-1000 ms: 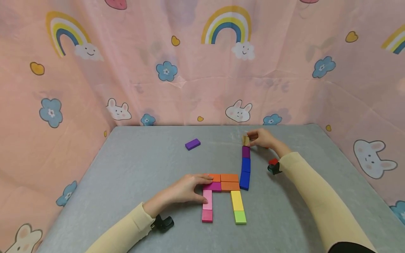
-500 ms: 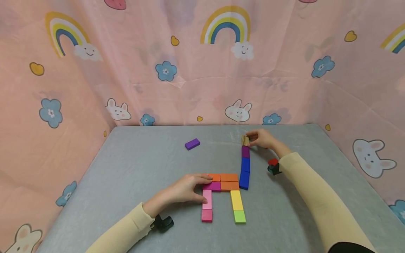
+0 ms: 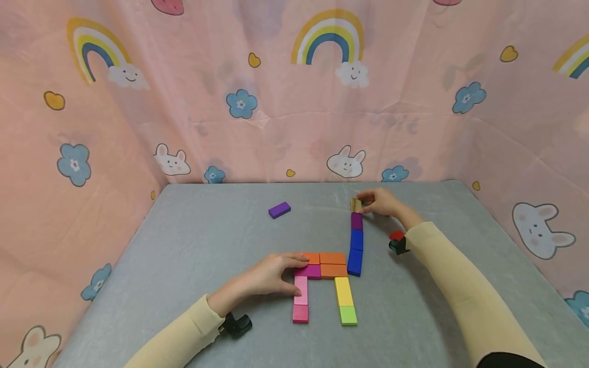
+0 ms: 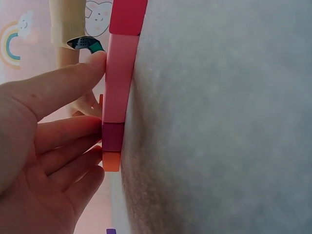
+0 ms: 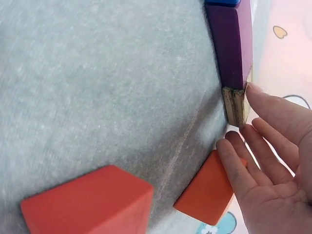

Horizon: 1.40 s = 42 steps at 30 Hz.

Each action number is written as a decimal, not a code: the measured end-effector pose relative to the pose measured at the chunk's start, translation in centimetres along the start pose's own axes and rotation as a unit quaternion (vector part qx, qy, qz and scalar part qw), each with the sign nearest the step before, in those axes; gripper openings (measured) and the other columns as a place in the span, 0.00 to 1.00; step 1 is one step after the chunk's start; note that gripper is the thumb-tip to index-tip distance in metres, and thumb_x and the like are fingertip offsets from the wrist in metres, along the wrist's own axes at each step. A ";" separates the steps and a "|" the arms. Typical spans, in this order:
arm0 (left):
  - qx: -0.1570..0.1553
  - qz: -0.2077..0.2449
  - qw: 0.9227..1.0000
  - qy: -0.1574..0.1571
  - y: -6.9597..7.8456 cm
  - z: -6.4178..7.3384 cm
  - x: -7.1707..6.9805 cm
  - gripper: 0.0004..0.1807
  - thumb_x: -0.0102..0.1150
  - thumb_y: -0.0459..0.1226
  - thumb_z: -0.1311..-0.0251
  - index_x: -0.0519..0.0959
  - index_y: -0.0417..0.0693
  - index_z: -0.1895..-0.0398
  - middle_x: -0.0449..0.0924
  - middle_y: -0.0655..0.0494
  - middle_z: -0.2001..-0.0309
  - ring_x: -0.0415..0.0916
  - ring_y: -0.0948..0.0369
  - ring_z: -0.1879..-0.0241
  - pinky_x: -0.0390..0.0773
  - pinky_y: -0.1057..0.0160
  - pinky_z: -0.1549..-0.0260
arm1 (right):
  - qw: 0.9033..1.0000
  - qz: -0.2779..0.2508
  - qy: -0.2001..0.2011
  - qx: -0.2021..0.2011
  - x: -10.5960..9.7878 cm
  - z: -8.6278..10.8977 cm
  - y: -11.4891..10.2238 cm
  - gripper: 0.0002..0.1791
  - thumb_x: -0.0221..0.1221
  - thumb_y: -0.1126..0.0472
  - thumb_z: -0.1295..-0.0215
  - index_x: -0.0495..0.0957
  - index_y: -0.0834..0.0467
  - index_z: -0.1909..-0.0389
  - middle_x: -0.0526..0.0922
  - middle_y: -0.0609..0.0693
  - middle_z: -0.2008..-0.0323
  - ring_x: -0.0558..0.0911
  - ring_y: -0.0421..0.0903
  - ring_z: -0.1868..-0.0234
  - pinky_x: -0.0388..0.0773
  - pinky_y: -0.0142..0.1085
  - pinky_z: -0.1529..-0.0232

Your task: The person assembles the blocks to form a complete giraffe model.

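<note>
My left hand rests with extended fingers on the left of the flat block figure, thumb on the light pink block, other fingertips by the magenta block and an orange block. At the back, my right hand pinches a bare wooden block between thumb and fingers. That block ends a column of a purple block and two blue blocks. Below the orange row lie a yellow block and a green block; a deeper pink block ends the left leg.
A violet block lies alone toward the back of the grey table. Beneath the right forearm are a red block and a loose orange block. Patterned pink cloth hangs round the table's back and sides.
</note>
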<state>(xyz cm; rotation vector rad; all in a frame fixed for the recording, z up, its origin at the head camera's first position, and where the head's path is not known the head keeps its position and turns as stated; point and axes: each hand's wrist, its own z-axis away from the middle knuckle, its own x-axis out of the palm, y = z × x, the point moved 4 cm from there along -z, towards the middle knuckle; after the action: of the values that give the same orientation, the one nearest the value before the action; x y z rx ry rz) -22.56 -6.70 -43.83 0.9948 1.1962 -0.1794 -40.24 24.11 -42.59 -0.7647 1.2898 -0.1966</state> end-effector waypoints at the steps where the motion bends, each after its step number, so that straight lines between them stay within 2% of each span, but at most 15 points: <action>1: 0.000 -0.001 1.000 0.000 0.0 0.0 0.0 0.34 0.68 0.49 0.49 0.72 0.52 0.37 0.68 0.61 0.34 0.61 0.60 0.32 0.64 0.55 0.35 | 1.000 -0.002 0.001 0.000 0.0 0.0 0.0 0.31 0.64 0.64 0.42 0.68 0.69 0.39 0.73 0.67 0.41 0.73 0.63 0.40 0.66 0.56 0.38; 9: 0.003 0.007 1.000 0.000 0.0 -0.1 0.0 0.34 0.68 0.48 0.49 0.72 0.52 0.37 0.68 0.62 0.34 0.61 0.61 0.31 0.64 0.56 0.35 | 0.999 -0.035 0.019 0.008 -0.5 0.7 -0.5 0.32 0.63 0.61 0.40 0.65 0.67 0.35 0.70 0.66 0.38 0.69 0.63 0.36 0.61 0.58 0.35; 16: 0.007 0.009 1.000 0.001 0.0 0.0 0.0 0.34 0.69 0.47 0.49 0.73 0.51 0.37 0.68 0.60 0.34 0.61 0.60 0.31 0.64 0.55 0.35 | 0.997 -0.055 0.041 -0.018 -2.0 2.6 -1.1 0.29 0.63 0.60 0.39 0.69 0.66 0.38 0.71 0.67 0.39 0.72 0.62 0.38 0.67 0.55 0.39; 23: 0.009 0.002 1.000 0.002 0.0 -0.1 -0.1 0.34 0.69 0.48 0.49 0.73 0.50 0.37 0.68 0.60 0.34 0.61 0.59 0.31 0.64 0.55 0.35 | 0.998 -0.016 0.054 -0.022 -2.8 6.4 -0.6 0.28 0.64 0.59 0.40 0.72 0.67 0.42 0.77 0.66 0.45 0.76 0.62 0.44 0.73 0.55 0.45; 30: 0.008 0.003 1.000 0.001 0.2 0.1 -0.1 0.34 0.69 0.48 0.49 0.73 0.50 0.38 0.69 0.60 0.34 0.61 0.59 0.31 0.64 0.55 0.35 | 0.997 -0.015 0.079 -0.018 -2.8 10.3 1.0 0.31 0.65 0.55 0.42 0.71 0.69 0.42 0.76 0.69 0.46 0.78 0.64 0.48 0.77 0.52 0.50; 34: 0.006 0.005 1.000 0.003 0.2 0.0 -0.1 0.34 0.69 0.48 0.50 0.73 0.50 0.38 0.69 0.60 0.34 0.61 0.59 0.31 0.65 0.55 0.35 | 0.996 -0.010 0.087 -0.015 -2.6 11.7 1.9 0.31 0.66 0.55 0.42 0.72 0.70 0.44 0.78 0.68 0.48 0.79 0.63 0.50 0.79 0.50 0.52; 40: -0.001 0.010 1.000 0.000 0.2 0.0 -0.1 0.34 0.69 0.48 0.49 0.73 0.51 0.37 0.68 0.61 0.34 0.60 0.60 0.31 0.64 0.55 0.34 | 0.996 0.025 0.088 0.015 -1.9 13.0 2.7 0.30 0.68 0.51 0.46 0.76 0.67 0.48 0.84 0.62 0.55 0.83 0.56 0.55 0.81 0.37 0.58; 42: -0.001 0.009 1.000 0.000 0.2 0.0 -0.1 0.34 0.69 0.48 0.49 0.73 0.51 0.37 0.68 0.61 0.34 0.61 0.60 0.31 0.64 0.55 0.35 | 0.996 0.027 0.083 0.023 -1.6 13.2 2.8 0.30 0.68 0.49 0.46 0.77 0.67 0.49 0.84 0.61 0.56 0.83 0.55 0.56 0.81 0.36 0.59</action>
<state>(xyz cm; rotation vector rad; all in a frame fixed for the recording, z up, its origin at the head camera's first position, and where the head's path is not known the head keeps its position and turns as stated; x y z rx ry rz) -22.44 -6.62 -43.64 1.0030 1.1865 -0.1645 -29.43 32.31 -42.01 -0.6841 1.4562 -0.2501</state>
